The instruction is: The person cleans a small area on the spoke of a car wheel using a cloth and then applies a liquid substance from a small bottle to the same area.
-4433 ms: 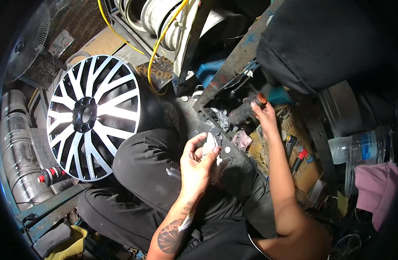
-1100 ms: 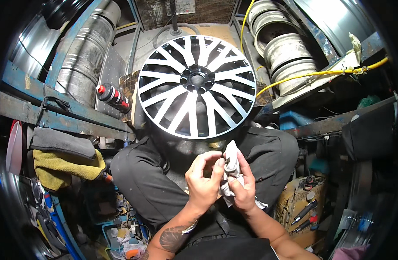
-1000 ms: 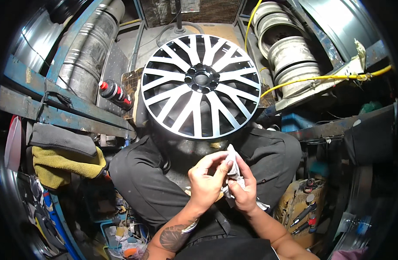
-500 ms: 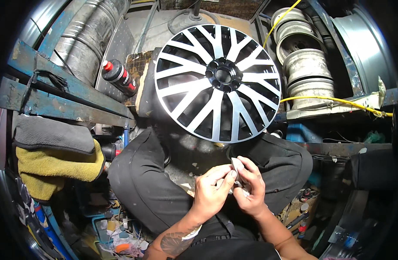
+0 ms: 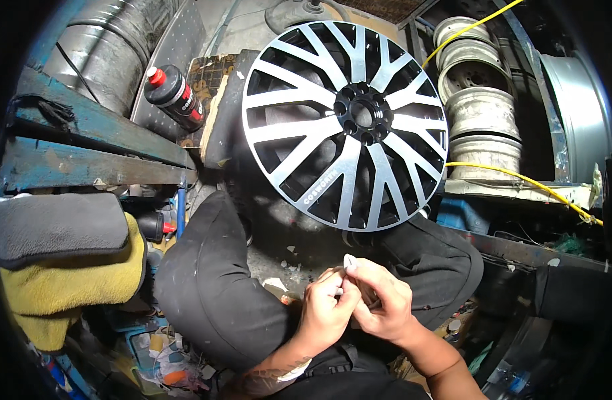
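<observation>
small white piece (image 5: 350, 262) pinched between hands (image 5: 356, 308)

Labelled items noted, my view down: one black spray can (image 5: 174, 95), red cap, red-and-white label band round its body, lying tilted upper left beside the alloy wheel (image 5: 346, 127). Second can (image 5: 152, 225), black w/ red end, partly hidden under the blue bench (image 5: 86, 153), label not readable. Wheel spoke carries small white lettering, lower centre. No signs or screens seen.

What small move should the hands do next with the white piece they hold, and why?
Probably finish folding the small white piece, then bring it up to the alloy wheel. The left hand and right hand pinch it together above the lap, and the wheel stands just beyond the knees.
</observation>
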### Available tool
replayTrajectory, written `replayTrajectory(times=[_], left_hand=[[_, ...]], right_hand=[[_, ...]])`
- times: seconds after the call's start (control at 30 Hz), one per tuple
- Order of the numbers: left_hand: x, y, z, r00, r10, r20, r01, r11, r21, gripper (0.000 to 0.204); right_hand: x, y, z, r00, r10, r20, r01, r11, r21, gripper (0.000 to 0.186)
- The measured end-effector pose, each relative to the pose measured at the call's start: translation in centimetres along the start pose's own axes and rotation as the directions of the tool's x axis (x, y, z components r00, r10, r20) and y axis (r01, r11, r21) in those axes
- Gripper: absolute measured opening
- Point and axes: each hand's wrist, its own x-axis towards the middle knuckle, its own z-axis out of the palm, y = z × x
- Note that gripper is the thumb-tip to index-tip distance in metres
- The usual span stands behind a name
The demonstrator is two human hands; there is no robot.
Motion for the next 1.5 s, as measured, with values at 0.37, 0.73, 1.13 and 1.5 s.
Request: replayTrajectory(times=[0.37, 0.73, 1.13, 1.5], left_hand=[[1.3, -0.8, 1.3, 0.980, -0.189, -0.064, 0.135, 0.867, -0.480, 0.030], [1.7, -3.3, 2.5, 0.973, 0.171, 0.156, -0.105, 0.928, -0.358, 0.076], [3.8, -2.4, 2.7, 0.988, 0.098, 0.122, -0.073, 0.978, -0.195, 0.072], [3.3, -2.7, 2.2, 0.993, 0.033, 0.112, 0.001, 0.958, -0.288, 0.074]], right_hand=[[3.9, 0.9, -0.4, 0.993, 0.017, 0.113, -0.004, 0.994, -0.113, 0.043], [6.3, 3.3, -0.3, 0.970, 0.242, 0.001, -0.238, 0.950, 0.200, 0.044], [8.3, 4.9, 0.2, 0.957, 0.281, -0.077, -0.287, 0.955, -0.080, 0.045], [9.1, 5.1, 0.7, 0.960, 0.279, 0.035, -0.271, 0.952, -0.142, 0.045]])
